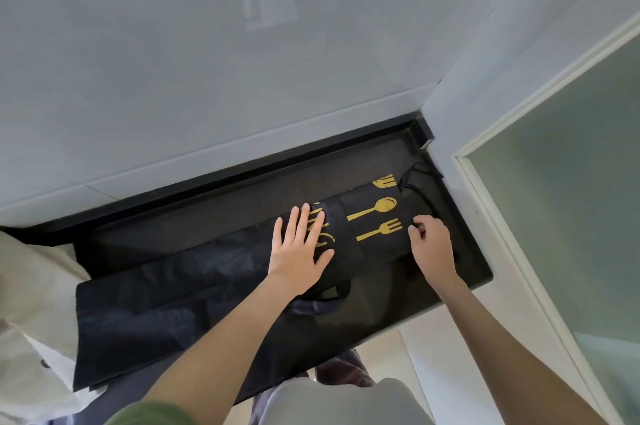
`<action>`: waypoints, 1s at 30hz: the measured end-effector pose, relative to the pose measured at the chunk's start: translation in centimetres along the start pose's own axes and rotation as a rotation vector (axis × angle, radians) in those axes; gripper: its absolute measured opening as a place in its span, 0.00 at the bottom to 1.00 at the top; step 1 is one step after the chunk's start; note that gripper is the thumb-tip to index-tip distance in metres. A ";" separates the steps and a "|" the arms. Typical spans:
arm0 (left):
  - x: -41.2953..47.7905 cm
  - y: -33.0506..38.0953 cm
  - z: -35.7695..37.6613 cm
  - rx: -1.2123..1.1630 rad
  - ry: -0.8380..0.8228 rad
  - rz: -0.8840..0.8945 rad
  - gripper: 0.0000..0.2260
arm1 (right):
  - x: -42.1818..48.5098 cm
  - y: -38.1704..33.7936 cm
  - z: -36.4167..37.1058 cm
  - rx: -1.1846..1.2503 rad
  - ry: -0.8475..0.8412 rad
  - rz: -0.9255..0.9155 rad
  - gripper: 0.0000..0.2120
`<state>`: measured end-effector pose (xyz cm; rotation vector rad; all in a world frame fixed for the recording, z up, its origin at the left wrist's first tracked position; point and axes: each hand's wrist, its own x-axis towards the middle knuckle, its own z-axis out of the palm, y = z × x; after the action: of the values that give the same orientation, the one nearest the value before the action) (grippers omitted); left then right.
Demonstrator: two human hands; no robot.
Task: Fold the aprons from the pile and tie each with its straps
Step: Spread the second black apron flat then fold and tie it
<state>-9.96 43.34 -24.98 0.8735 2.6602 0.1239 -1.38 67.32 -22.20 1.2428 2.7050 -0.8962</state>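
A black apron (375,216) printed with gold spoon and forks lies on a black counter (242,196), folded into a long band. My left hand (299,248) presses flat on it, fingers spread, just left of the gold print. My right hand (431,244) rests at the right end of the fold, its fingers curled and pinching the black fabric edge. A thin black strap (414,178) bunches at the far right end. More dark apron cloth (156,293) spreads to the left and hangs over the front edge.
A grey wall (242,61) rises right behind the counter. A white frame with frosted glass (571,182) closes the right side. Pale cloth (31,303) lies at the left edge. Floor tiles show below the counter's front.
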 end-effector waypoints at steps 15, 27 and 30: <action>2.4 4.8 -0.3 0.099 -0.127 0.371 0.44 | 1.6 -1.8 -2.7 0.169 -0.516 -0.146 0.18; 2.8 4.5 -1.7 -0.007 -0.249 0.345 0.26 | -0.2 -0.1 -1.5 0.050 -0.281 -0.219 0.10; 2.9 4.5 -2.2 -0.070 -0.300 0.328 0.24 | -0.9 -0.3 -1.5 0.087 -0.179 -0.190 0.09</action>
<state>-10.39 48.72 -22.96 1.1964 2.2097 0.1494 -0.70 67.30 -20.53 0.8790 2.6979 -1.0990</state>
